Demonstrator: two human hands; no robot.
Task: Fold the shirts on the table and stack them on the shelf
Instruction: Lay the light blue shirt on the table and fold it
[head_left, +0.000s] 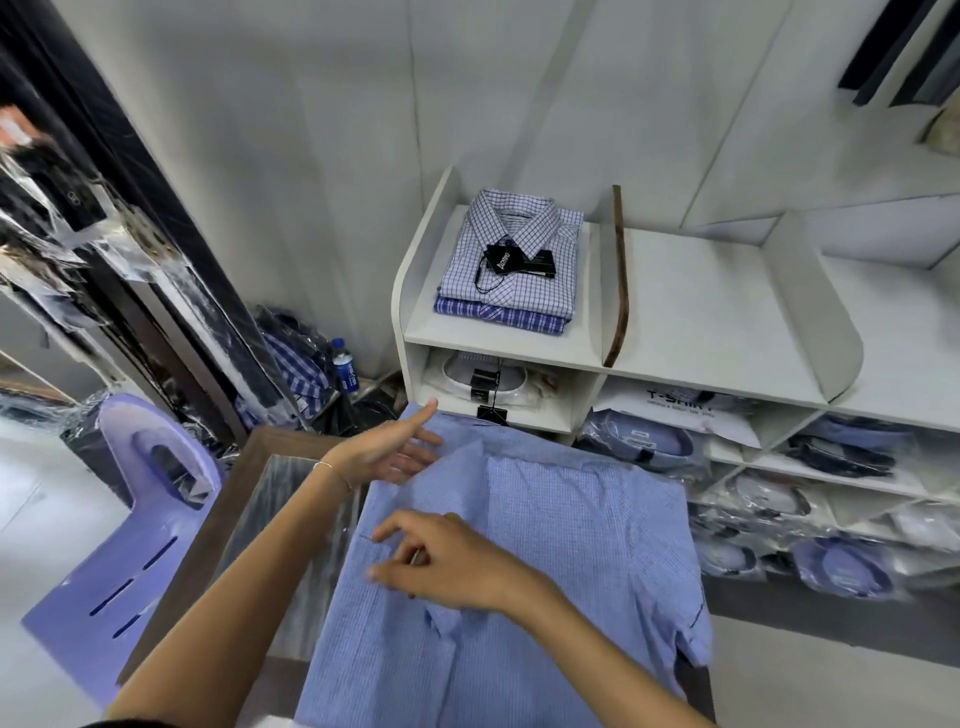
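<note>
Right hand (447, 564) loosely pinching light-blue checked cotton shirt (545, 545); left hand (395, 447) pressing flat, fingers straight; we are flagging overhanging sleeve dragging fold askew.

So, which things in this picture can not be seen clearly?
- Blue shirt, head view: front side hidden, it lies face down; lower part cut by the bottom edge.
- Table: mostly covered by the shirt.
- Hang tag on the shelf stack: text too small.
- Left mirror area: blurred.
</note>
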